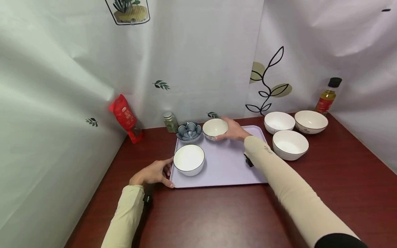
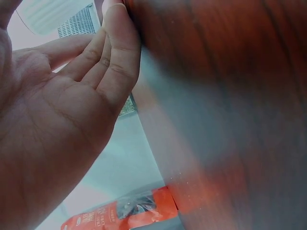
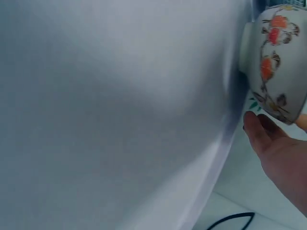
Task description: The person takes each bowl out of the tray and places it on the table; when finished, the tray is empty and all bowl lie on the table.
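My right hand (image 1: 233, 130) holds the right side of a small patterned bowl (image 1: 214, 127) at the tray's back edge, thumb in front and fingers behind. In the right wrist view, orange flowers show on the bowl's wall (image 3: 273, 62), its foot close to the tray. Spread at the front left corner of the pale lilac tray (image 1: 232, 165), my left hand (image 1: 154, 173) has its thumb at the corner and fingers along the left edge. Beside those fingers stands a white bowl (image 1: 189, 159) with a dark rim. A blue-grey petal-shaped bowl (image 1: 189, 132) sits at the tray's back left.
Three more bowls stand right of the tray: a white one (image 1: 279, 122), a patterned one (image 1: 311, 122) and a dark-rimmed one (image 1: 290, 144). An oil bottle (image 1: 327, 97) is in the back right corner. A spice jar (image 1: 170, 122) and a red packet (image 1: 126, 119) stand back left.
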A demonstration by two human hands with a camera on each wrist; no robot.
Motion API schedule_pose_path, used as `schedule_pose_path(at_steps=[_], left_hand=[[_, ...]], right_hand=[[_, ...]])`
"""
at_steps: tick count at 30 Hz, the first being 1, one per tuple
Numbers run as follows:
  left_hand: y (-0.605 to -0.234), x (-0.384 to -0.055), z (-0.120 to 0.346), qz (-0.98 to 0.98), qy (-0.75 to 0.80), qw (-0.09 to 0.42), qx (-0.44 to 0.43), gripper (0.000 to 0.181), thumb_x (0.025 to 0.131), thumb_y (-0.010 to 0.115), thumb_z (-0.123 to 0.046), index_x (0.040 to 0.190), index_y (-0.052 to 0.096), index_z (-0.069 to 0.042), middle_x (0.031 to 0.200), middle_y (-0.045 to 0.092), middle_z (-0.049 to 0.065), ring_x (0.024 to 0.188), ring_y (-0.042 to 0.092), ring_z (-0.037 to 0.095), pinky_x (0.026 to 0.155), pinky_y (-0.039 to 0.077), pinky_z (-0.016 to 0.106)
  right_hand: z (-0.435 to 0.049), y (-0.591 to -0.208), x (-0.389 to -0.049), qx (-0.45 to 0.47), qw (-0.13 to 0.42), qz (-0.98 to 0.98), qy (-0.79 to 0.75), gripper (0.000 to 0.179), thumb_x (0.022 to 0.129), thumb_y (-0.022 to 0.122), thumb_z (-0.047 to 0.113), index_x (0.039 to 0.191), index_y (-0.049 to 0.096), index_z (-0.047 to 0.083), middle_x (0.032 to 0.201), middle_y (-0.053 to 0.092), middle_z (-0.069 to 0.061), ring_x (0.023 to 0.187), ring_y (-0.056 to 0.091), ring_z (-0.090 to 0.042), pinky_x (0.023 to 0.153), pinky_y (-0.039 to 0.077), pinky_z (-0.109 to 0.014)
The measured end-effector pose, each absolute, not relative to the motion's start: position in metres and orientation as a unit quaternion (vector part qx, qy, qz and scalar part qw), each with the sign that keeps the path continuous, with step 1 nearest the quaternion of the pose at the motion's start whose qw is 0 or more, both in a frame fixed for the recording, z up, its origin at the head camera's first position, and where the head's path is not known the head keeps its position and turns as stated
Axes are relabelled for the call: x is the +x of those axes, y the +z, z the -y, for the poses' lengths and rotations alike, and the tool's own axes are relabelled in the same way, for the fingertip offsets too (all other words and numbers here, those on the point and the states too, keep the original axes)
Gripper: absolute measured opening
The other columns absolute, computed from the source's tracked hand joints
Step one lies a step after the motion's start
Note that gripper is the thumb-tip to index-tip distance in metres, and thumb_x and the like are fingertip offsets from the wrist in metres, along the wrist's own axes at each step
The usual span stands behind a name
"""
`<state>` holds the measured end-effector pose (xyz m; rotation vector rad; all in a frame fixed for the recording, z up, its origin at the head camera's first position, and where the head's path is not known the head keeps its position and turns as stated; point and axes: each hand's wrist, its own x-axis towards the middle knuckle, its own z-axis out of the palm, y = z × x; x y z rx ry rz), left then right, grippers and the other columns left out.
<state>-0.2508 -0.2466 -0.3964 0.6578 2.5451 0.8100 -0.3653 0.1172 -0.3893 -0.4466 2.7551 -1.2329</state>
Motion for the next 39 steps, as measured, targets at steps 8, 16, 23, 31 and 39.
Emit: schedule_pose_path(at_steps=[8,16,23,31,39], left_hand=[[-0.396,-0.251,0.244,-0.906,0.287,0.193,0.245,0.101,0.066,0.094,-0.022,0.144,0.04,0.009,0.091,0.062,0.004,0.084,0.058,0.012,0.075,0.049,0.023],[-0.395,-0.252,0.241,-0.91,0.28,0.2,0.231,0.104,0.066,0.095,-0.022,0.148,0.037,0.007,0.092,0.062,0.006,0.086,0.058,0.014,0.076,0.048,0.024],[-0.396,-0.252,0.244,-0.912,0.277,0.199,0.229,0.1,0.066,0.095,-0.021,0.144,0.04,0.008,0.091,0.062,0.005,0.085,0.057,0.015,0.076,0.048,0.024],[-0.397,-0.251,0.244,-0.91,0.278,0.198,0.233,0.099,0.066,0.094,-0.021,0.144,0.04,0.008,0.091,0.062,0.006,0.085,0.057,0.015,0.075,0.048,0.024],[-0.394,-0.25,0.245,-0.914,0.276,0.197,0.225,0.1,0.066,0.095,-0.021,0.145,0.04,0.008,0.09,0.062,0.006,0.085,0.057,0.015,0.075,0.048,0.024]], right_hand=[[-0.11,-0.394,-0.37,-0.097,0.077,-0.883,-0.453,0.12,0.067,0.092,0.028,0.16,0.02,0.006,0.162,0.032,-0.019,0.147,0.036,-0.036,0.123,0.027,-0.05],[-0.113,-0.39,-0.365,-0.117,0.031,-0.892,-0.436,0.115,0.059,0.094,0.022,0.155,0.032,0.003,0.154,0.043,-0.022,0.139,0.044,-0.038,0.118,0.035,-0.051],[-0.123,-0.389,-0.36,-0.139,0.036,-0.889,-0.434,0.11,0.059,0.095,0.02,0.152,0.038,0.002,0.149,0.048,-0.021,0.135,0.048,-0.036,0.117,0.037,-0.049],[-0.14,-0.38,-0.344,-0.144,0.054,-0.885,-0.439,0.114,0.059,0.096,0.026,0.153,0.037,0.004,0.153,0.045,-0.018,0.137,0.046,-0.032,0.119,0.034,-0.049],[-0.154,-0.363,-0.327,-0.163,0.048,-0.884,-0.435,0.114,0.058,0.097,0.029,0.153,0.039,0.008,0.153,0.046,-0.016,0.137,0.046,-0.031,0.118,0.034,-0.051]])
